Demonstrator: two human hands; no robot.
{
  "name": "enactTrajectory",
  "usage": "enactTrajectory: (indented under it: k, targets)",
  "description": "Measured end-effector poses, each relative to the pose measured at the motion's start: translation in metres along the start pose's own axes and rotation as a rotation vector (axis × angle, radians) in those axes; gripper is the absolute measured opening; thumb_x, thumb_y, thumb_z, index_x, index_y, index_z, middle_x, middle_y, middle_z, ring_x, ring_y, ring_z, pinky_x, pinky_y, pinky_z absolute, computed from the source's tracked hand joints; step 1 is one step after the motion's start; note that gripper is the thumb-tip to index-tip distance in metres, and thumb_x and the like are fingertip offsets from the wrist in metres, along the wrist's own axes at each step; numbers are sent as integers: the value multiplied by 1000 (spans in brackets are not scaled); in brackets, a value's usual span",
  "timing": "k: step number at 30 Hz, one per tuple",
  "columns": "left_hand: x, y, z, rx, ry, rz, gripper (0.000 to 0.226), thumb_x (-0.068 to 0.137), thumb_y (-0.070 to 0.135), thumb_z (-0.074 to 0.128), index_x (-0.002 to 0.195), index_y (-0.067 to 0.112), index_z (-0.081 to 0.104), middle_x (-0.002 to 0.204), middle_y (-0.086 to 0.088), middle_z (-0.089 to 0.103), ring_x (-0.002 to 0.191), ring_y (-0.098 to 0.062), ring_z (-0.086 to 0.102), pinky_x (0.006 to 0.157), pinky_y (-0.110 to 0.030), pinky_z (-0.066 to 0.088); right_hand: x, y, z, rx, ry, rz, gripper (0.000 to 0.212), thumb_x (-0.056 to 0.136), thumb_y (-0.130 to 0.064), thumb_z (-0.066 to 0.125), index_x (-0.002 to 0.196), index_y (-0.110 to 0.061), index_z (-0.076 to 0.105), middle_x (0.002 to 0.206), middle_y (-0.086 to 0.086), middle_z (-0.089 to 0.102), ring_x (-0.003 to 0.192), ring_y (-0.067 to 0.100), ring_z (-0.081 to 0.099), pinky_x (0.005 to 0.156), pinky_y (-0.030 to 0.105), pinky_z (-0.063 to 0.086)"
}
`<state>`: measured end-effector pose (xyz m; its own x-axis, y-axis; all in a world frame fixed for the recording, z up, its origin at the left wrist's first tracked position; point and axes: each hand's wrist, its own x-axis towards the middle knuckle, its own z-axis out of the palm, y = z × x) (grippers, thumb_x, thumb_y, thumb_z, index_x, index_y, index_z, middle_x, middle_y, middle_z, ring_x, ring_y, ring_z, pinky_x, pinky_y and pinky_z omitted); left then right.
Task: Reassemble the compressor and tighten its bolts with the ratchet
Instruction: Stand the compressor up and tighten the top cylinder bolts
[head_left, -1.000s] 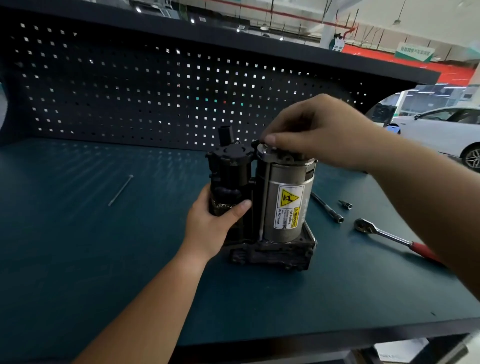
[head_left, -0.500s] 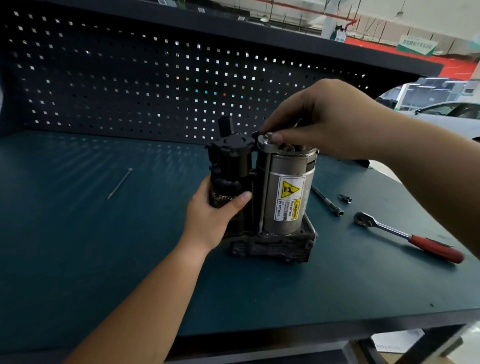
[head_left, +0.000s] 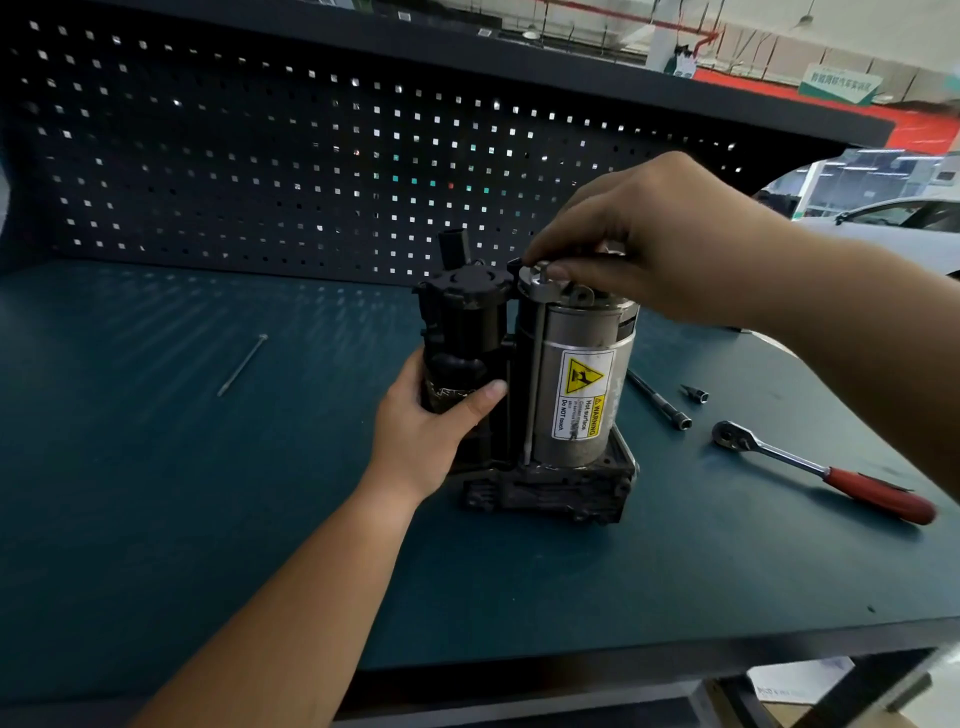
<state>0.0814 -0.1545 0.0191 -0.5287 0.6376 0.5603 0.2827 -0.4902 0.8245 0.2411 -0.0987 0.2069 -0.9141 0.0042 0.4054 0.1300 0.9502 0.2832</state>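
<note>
Head view: compressor (head_left: 582, 332) stands upright mid-tabletop (head_left: 156, 493). Person's left grip (head_left: 431, 431) is wrapped on its black side, thumb across the front, holding it. Up top, right grip (head_left: 649, 244) has thumb & fingertip pinched on the head of a long bolt (head_left: 535, 374) that runs down beside the silver can. Off to the right lies the ratchet (head_left: 821, 467), red handle toward the edge, apart from the compressor; ext. bar (head_left: 657, 397) & small socket (head_left: 696, 393) sit between. A 2nd bolt (head_left: 241, 365) lies well left.
</note>
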Motion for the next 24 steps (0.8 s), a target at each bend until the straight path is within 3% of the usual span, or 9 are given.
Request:
enactTrajectory:
  k: [4,12,14,17,19,21,24]
  targets:
    - [-1,1,0,-1,2,-3,40,60,54,73,96,41,60,93,24,68,91,6,62,76,-8,46,0,-2,1,-56,0,-18,23,90,-16,57,104,-7,72,97,11,71,85,27,66,77,25,42]
    - [0,2,0,-3,15,2,39,61,50,73,96,37,60,90,25,68,89,6,62,74,-7,45,0,-5,2,-122,22,-26,17,89,-14,63,102,-7,73,95,12,70,83,28,65,75,31,47]
    - [-1,4,0,2,16,12,41,61,52,72,97,36,60,90,26,68,89,7,62,73,-6,45,3,-5,-1,-115,-13,-25,20,89,-20,62,103,-11,73,96,7,71,82,21,65,75,26,44]
    - [-1,4,0,4,4,12,41,61,52,72,97,36,60,90,25,68,88,6,62,74,-7,45,10,-1,-12,59,-121,80,23,83,-33,60,97,-21,75,84,-14,70,66,-8,58,63,1,34]
    - [-1,2,0,4,-1,2,36,64,44,75,96,36,60,89,25,68,87,6,62,73,-7,45,15,2,-16,145,-177,161,10,81,-35,64,84,-30,73,71,-29,61,63,-20,54,58,-5,32]
    - [-1,2,0,2,5,-3,32,67,38,73,95,35,60,87,26,67,86,8,62,72,-6,45,18,4,-16,123,-204,206,18,79,-44,64,68,-30,62,61,-21,59,58,-15,53,54,-1,36]
    - [-1,3,0,-9,5,-13,31,67,37,72,95,34,60,87,26,68,86,7,62,71,-6,45,20,-3,-8,65,-189,252,45,77,-59,56,58,-19,46,50,-7,46,49,6,46,52,21,37]
